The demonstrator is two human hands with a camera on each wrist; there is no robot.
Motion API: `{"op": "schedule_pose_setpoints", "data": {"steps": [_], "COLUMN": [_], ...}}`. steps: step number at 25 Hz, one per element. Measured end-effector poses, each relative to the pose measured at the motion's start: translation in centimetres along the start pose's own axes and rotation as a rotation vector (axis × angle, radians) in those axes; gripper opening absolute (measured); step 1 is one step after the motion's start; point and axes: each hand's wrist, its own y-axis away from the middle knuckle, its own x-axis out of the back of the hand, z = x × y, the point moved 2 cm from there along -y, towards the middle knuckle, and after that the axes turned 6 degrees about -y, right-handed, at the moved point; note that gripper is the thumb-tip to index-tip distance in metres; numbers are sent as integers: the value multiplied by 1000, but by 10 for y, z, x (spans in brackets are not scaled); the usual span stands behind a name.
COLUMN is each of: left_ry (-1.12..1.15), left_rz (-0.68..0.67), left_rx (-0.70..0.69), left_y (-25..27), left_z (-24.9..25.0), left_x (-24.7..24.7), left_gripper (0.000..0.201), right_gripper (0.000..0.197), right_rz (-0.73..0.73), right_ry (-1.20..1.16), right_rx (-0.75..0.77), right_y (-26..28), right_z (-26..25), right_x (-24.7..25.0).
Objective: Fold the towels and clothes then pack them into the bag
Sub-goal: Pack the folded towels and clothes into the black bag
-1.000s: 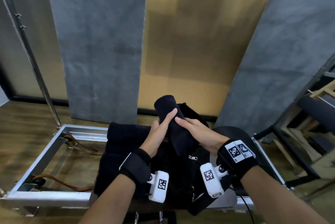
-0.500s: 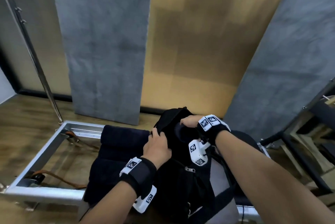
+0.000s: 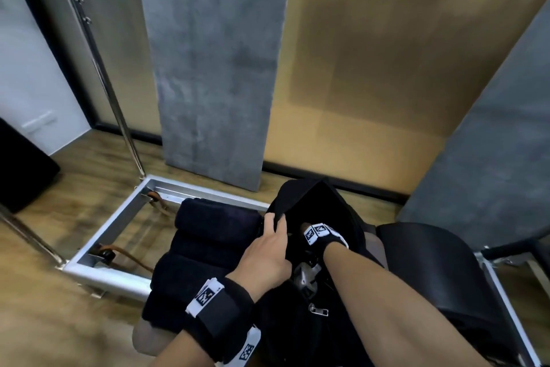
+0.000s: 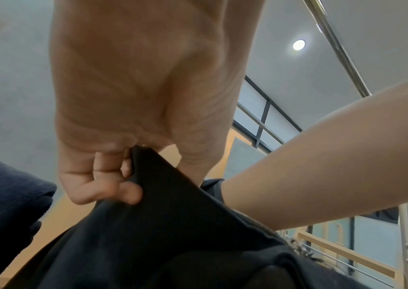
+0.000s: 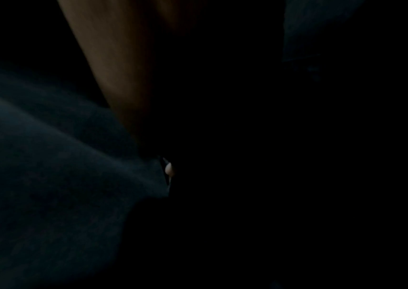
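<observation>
My left hand point(image 3: 265, 256) pinches the near-left rim of the black bag point(image 3: 300, 197), fingers point(image 4: 104, 187) curled round the fabric edge and thumb on the other side of it, holding the mouth of the bag up and open; the left wrist view shows the same grip from below, with the bag's cloth point(image 4: 173, 224) bunched under my knuckles. My right forearm point(image 3: 387, 301) runs down into that opening, and the right hand is buried inside the bag past the wrist strap point(image 3: 320, 232), so I cannot tell whether it is holding anything or how its fingers lie. The right wrist view is almost black: only a dim stretch of skin point(image 5: 114, 68) and dark blue-grey cloth point(image 5: 49, 156) beside it, too murky to name. Just left of the bag, touching its side, lies a row of dark rolled towels point(image 3: 208, 235), one behind the other on the padded surface. Left of the towels is a silver metal frame point(image 3: 119, 224) on the wooden floor, with a brown strap point(image 3: 131, 256) lying inside it. Right of the bag sits a black padded seat point(image 3: 440, 271).
</observation>
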Motion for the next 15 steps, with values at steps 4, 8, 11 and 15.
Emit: {"op": "schedule_pose_setpoints", "data": {"steps": [4,8,11,15], "left_ry": [11,28,54,0], "left_rz": [38,106,152,229], "left_rx": [53,56,24,-21], "left_y": [-4,-7,-8,-9], "left_z": [-1,-5,-7,-8], "left_x": [-5,-10,-12,-16], "left_gripper": [91,82,69,55], "right_gripper": [48,59,64,44], "right_rz": [-103,-102,-4,136], "right_ry": [89,85,-26,-22], "right_rx": [63,81,82,19], "right_y": [-5,2,12,28], "right_z": [9,7,7,-19], "right_x": [-14,-15,-2,24]}}
